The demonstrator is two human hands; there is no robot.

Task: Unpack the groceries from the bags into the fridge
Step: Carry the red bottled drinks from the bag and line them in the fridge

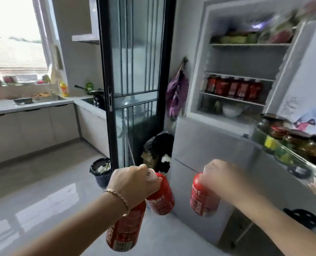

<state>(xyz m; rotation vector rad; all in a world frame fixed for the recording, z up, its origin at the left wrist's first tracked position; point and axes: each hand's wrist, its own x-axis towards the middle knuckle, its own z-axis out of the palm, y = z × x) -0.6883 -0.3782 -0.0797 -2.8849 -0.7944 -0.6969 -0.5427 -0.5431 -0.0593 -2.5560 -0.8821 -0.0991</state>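
Head view, frame blurred by motion. The fridge (209, 145) stands at right with its upper compartment open and its lower front closed. The fridge door (308, 71) swings out toward the right edge, and its door rack (292, 150) of jars juts in just above and right of the right hand (220, 180).

Open room: the floor (42, 191) runs free from the hands left to the counter (33, 104). A black bin (100, 170) sits by the foot of the black-framed sliding door (135, 71), just beyond the left hand (135, 183).

Inside, a row of red bottles (233, 89) stands upright along the front edge of a middle shelf. The band above it, up to the top shelf (249, 44), shows only back wall.

Left hand: fingers curled over the tops of two bottles, clamped on both.
- The first red bottle (125, 230) hangs cap-up, long axis slanting down and left.
- The second red bottle (161, 198) hangs cap-up, base angled down and right.

Right hand: closed over the top of the third red bottle (202, 198), long axis near vertical, base down.

All three are in the air before the closed lower front, below the open compartment's bottom edge. The caps are hidden, probably under the fingers.
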